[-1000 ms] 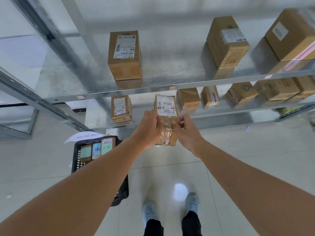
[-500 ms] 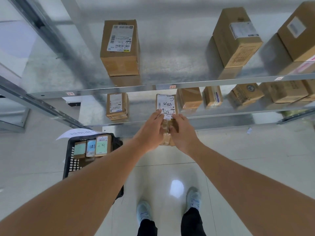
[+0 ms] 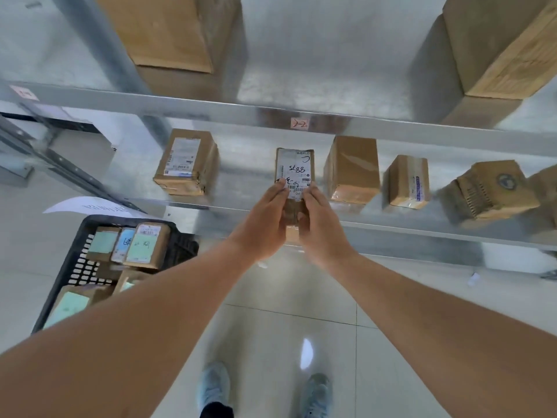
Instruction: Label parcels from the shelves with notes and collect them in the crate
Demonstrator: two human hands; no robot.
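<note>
Hands are meeting on a small parcel (image 3: 294, 173) held out in front of the lower shelf (image 3: 241, 188), so the person appears to be taking it for labelling. The left hand (image 3: 265, 221) is curling round the parcel's left edge, thumb pressing on its white label. The right hand (image 3: 319, 227) is gripping the right edge, fingers wrapped behind. No coloured note is showing on it, unlike the parcels lying in the black crate (image 3: 60, 285) on the floor to the left. The next move is probably calling for a note, then a carry down to the crate.
</note>
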